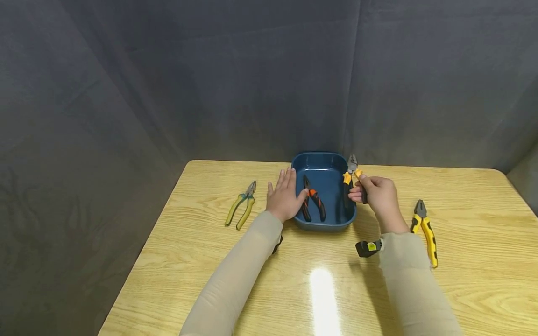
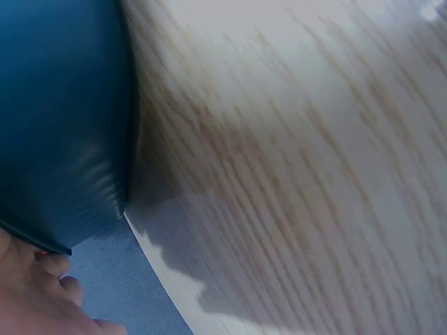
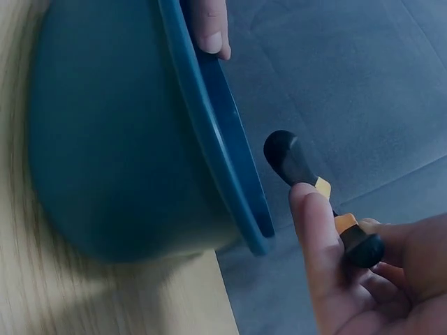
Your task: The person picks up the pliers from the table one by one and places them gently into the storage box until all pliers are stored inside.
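Note:
A blue plastic basin (image 1: 323, 227) stands near the back of the wooden table. My left hand (image 1: 282, 200) rests along its left rim, fingers straight and spread outside, thumb over the edge. Inside the basin lies a pair of pliers with black and orange-red handles (image 1: 313, 192). My right hand (image 1: 380, 193) holds pliers with black and orange-yellow handles (image 1: 352, 164) by one handle, over the basin's right rim with the jaws pointing away. In the right wrist view, fingers and thumb grip these pliers (image 3: 286, 157) beside the basin wall (image 3: 126, 139).
To the left lie yellow-green pliers (image 1: 249, 194) with spread handles. Yellow-and-black pliers (image 1: 420, 210) lie on the right, partly behind the right forearm. A dark grey curtain (image 1: 252, 84) hangs behind the table (image 1: 201, 261), whose back edge is just beyond the basin.

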The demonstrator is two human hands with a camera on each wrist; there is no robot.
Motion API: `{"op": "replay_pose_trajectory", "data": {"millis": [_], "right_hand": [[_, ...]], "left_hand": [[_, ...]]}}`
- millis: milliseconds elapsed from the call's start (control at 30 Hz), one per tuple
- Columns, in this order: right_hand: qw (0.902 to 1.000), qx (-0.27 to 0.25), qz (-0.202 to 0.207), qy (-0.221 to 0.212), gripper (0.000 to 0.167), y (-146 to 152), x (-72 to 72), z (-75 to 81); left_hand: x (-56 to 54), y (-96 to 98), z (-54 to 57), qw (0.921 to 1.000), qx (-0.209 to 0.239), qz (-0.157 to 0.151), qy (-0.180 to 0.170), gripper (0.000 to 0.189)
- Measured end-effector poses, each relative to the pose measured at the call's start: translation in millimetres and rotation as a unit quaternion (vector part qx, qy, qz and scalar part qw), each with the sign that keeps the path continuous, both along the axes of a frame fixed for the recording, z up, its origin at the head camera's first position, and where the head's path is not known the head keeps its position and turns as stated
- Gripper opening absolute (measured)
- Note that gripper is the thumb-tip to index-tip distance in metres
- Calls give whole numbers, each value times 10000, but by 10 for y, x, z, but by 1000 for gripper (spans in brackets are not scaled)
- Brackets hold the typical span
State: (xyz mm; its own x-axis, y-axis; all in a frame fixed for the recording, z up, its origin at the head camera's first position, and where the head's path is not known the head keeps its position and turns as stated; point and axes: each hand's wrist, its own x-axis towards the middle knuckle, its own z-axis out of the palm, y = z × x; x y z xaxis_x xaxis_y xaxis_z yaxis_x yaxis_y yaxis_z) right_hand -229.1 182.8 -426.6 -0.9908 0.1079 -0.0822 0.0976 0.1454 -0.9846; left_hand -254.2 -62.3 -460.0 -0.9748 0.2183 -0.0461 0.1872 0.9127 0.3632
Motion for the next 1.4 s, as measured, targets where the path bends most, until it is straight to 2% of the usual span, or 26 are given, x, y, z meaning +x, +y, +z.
{"op": "replay_pose_trajectory", "data": {"millis": [367,700,1100,1400], "right_hand": [[9999,-34,136,5,45,-103,-44,-22],[9996,184,147,-133,46,-170,-53,-34],[9986,481,98,-219,45,-282,-93,-72],[9975,650,140,-249,44,-319,-96,-92]], "left_hand": [[-51,35,-29,9998,0,97,-177,77],[-62,33,-40,9999,18,93,-99,77],[-55,32,-37,9996,73,186,-189,77],[-64,42,-52,9996,-35,235,-156,77]]}}
